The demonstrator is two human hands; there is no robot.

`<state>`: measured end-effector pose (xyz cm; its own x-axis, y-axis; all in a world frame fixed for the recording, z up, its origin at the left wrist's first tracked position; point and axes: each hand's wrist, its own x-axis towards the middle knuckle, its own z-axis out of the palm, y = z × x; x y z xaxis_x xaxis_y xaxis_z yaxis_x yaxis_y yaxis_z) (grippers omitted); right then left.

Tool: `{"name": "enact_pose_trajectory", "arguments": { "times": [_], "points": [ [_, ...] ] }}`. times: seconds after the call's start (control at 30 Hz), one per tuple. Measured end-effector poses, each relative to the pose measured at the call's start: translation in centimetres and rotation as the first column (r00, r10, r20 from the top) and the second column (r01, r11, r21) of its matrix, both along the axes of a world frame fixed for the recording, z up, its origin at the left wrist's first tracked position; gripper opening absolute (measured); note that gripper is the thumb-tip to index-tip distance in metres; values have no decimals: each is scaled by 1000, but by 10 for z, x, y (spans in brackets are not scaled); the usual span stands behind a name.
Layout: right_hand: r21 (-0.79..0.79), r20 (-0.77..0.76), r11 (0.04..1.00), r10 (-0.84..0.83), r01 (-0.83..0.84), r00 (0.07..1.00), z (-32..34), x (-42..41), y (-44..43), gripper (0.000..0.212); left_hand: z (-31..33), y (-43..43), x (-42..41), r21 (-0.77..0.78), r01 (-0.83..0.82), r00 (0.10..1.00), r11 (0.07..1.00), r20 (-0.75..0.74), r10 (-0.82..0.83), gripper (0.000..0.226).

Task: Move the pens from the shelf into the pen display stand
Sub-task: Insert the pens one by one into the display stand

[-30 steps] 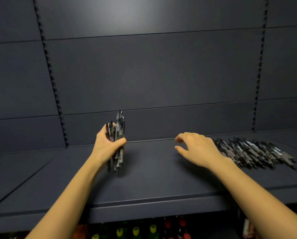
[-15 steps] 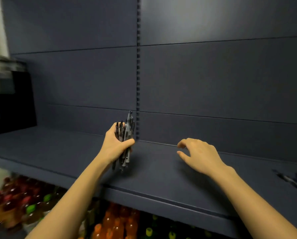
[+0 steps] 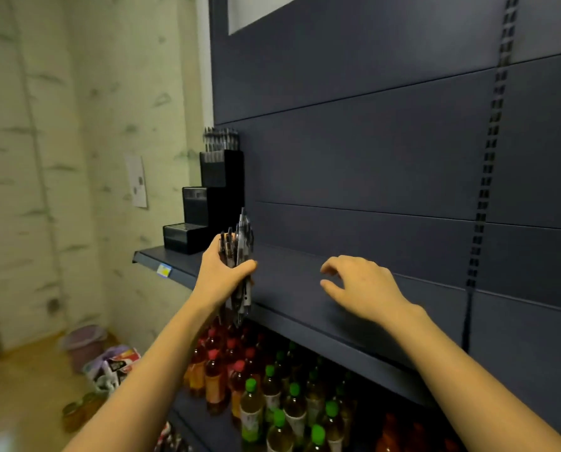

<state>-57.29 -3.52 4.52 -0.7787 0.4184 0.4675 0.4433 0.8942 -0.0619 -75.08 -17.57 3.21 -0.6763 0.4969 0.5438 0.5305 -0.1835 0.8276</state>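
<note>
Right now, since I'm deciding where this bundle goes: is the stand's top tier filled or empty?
Filled: pens stand upright in the top tier of the pen display stand; lower tiers show none.

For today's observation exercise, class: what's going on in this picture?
A person stands at a dark shop shelf. Their left hand holds a bundle of pens upright in its grip, near the black stepped pen display stand at the shelf's left end. The stand's top tier already has pens in it; none stick up from the two lower steps. The right hand hovers over the shelf, fingers loosely curled, holding nothing.
</note>
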Motion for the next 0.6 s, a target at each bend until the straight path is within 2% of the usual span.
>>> {"name": "enact_pose_trajectory", "arguments": {
  "times": [0.13,0.27,0.47,0.6],
  "points": [
    [-4,15,998,67,-67,998,0,-74,-19,33,-5,-23,-59,10,-71,997,997,10,71,39],
    [7,37,994,109,-109,993,0,-141,-23,34,-12,-36,-117,30,-88,995,996,43,87,32],
    [16,26,990,140,-140,990,3,-238,-14,33,-3,-37,-205,87,-131,991,988,17,130,27],
    [39,31,989,139,-140,990,8,-295,-8,33,5,-34,-262,72,-140,990,987,9,140,26]
  ]
}}
